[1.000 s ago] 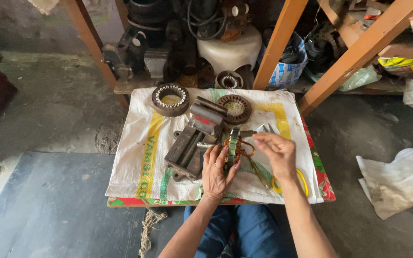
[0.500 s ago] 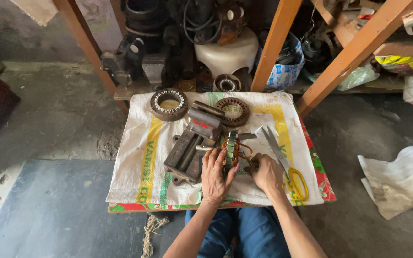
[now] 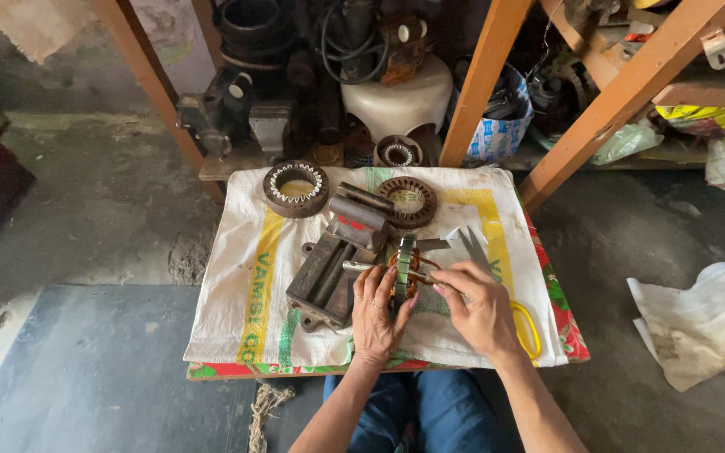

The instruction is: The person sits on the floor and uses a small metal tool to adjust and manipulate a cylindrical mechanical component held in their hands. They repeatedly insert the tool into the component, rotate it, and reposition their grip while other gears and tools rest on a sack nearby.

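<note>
Both hands had drawn back in over the white woven sack cloth [image 3: 237, 294], beside the rusty iron bench vise [image 3: 337, 260]. Left hand [image 3: 377, 315] gripped the upright green copper-wound stator [image 3: 404, 270] at the cloth's middle; right hand [image 3: 482, 306], fingers narrowed, worked its windings, probably needing a careful pull next. Two rusty ring-shaped stator cores [image 3: 295, 188] lay behind.

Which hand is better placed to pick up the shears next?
Likely the right hand: it lies right beside the shears, while the left hand rests against the stator.
</note>
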